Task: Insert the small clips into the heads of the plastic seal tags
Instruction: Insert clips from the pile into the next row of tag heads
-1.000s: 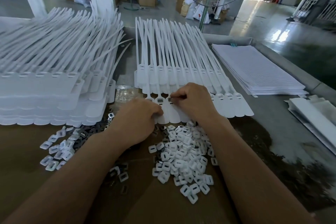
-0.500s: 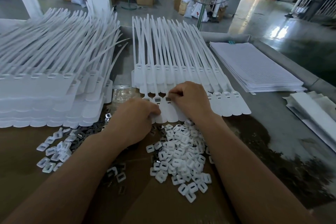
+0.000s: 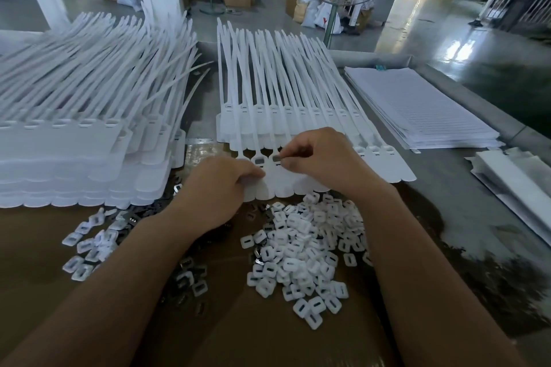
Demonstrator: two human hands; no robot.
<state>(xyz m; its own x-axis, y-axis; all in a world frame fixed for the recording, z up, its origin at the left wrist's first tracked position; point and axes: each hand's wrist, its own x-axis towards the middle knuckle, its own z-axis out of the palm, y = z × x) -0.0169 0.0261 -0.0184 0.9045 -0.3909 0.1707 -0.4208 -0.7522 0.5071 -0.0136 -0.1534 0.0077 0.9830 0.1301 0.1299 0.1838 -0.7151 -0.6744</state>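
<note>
The right hand (image 3: 322, 158) pinched a grey clip (image 3: 276, 158) between thumb and forefinger, at the head of one of the tags (image 3: 301, 116) in the middle row on the bench (image 3: 447, 188). The other fingers were curled in. Just to the left of that head, a second head (image 3: 258, 160) already showed a grey insert. The left hand (image 3: 220, 188) lay knuckles up on the near ends of the same tags, its curled fingers gripping them beside that second head. Whether it held anything in its palm could not be told.

Compared with half a second and a second earlier, both hands had stayed at the same two heads, with the same grips. Only the view had shifted a little.

A heap of white clips (image 3: 304, 250) lay on brown cardboard (image 3: 268, 337) between the forearms, just below the tags. A smaller scatter (image 3: 89, 241) lay to the left, with dark metal pieces (image 3: 185, 277) around it. A tall stack of tags (image 3: 74, 134) stood at the left, and a pile of sheets (image 3: 417, 107) lay at the right.
</note>
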